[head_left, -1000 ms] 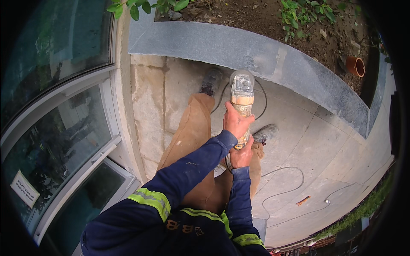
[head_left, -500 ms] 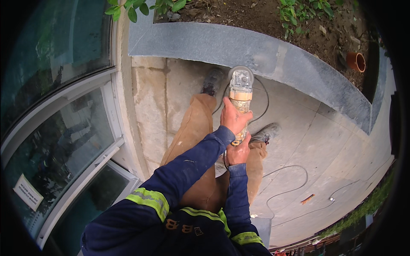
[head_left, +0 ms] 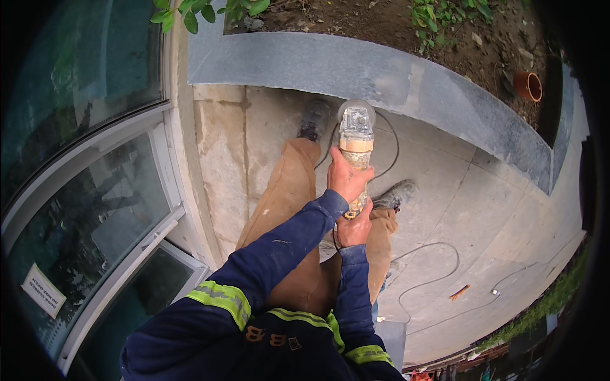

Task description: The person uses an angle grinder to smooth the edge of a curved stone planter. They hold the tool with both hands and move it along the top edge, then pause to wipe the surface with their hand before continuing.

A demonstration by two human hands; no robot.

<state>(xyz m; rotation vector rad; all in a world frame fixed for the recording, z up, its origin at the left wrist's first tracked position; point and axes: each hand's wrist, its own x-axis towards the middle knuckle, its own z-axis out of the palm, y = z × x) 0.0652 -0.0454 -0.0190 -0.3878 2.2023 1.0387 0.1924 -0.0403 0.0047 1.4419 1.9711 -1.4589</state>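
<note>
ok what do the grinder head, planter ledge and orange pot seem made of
Grinder head: probably bare metal, scuffed silver-grey. Planter ledge: likely smooth stone, given its mottled grey slabs. Orange pot: terracotta-coloured, perhaps clay, but plastic is possible.

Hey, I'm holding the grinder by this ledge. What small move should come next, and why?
I'd probably nudge the cord aside with your right boot: the loop shows on either side of the grinder, close to the disc in this view, while your left hand and right hand hold the grinder. I can't tell whether the disc is spinning.
</note>
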